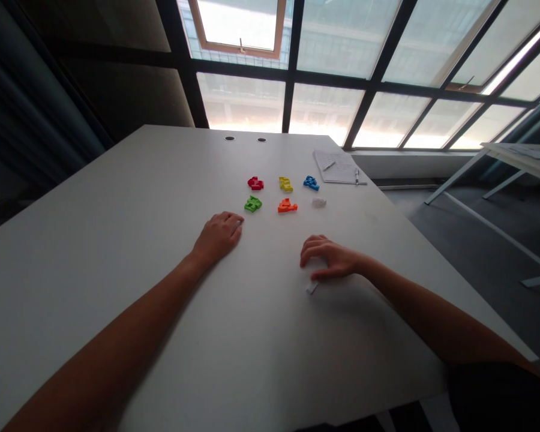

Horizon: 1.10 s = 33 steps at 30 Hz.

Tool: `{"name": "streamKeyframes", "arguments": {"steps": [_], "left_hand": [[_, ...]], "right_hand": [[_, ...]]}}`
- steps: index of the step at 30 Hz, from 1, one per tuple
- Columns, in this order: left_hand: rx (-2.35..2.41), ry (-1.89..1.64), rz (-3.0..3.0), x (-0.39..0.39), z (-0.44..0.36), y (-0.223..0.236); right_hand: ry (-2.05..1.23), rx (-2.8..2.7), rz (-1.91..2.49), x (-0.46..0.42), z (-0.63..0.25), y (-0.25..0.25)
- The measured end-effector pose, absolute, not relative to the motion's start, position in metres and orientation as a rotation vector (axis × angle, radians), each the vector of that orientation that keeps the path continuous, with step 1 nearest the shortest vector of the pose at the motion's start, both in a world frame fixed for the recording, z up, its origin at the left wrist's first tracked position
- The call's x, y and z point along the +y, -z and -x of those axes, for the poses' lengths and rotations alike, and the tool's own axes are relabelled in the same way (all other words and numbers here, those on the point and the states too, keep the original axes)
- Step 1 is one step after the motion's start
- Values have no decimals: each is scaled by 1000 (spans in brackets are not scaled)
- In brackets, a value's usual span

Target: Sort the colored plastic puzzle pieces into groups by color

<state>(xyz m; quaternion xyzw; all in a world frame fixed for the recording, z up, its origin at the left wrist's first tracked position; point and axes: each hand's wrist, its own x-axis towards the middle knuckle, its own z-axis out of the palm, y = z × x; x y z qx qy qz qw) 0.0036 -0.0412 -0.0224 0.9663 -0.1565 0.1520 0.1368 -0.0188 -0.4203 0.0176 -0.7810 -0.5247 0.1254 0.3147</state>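
Resting on the white table, my left hand (218, 234) lies just short of a small heap of green plastic pieces (252, 204). Its fingers curve gently, the thumb a little apart from them, and I see nothing held. To the right, my right hand (327, 258) is open, fingers bent and thumb spread away. A small white piece (312, 288) lies on the table by that thumb. Beyond both hands are heaps of red pieces (255, 183), yellow pieces (285, 183), blue pieces (311, 183), orange pieces (287, 206) and white pieces (319, 203).
Sheets of paper (337, 167) with two pens lie near the right edge of the white table (184, 174). Two round cable holes sit at its far end. A second table (526, 156) stands at the right, and windows (328, 108) line the back.
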Motion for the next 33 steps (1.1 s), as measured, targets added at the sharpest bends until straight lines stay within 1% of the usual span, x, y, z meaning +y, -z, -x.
{"name": "streamKeyframes", "arguments": {"steps": [4, 8, 11, 16, 19, 23, 30, 33], "left_hand": [[-465, -435, -2795, -40, -5, 24], [-449, -442, -2796, -41, -4, 25], [-454, -448, -2789, -41, -4, 24], [-446, -445, -2776, -43, -3, 23], [-441, -443, -2775, -43, -2, 23], [-446, -450, -2779, -43, -2, 22], [-453, -464, -2794, -44, -2, 22], [-444, -467, -2812, -45, -2, 21]], "right_hand": [[-504, -1492, 2005, -414, 23, -25], [-463, -1409, 2030, -419, 14, -19], [-275, -1234, 2140, -429, -1, -8], [247, -873, 2402, -456, -29, 12], [442, -770, 2491, -472, -42, 20], [505, -688, 2554, -485, -55, 28], [605, -717, 2582, -490, -74, 35], [604, -666, 2629, -490, -85, 35]]}}
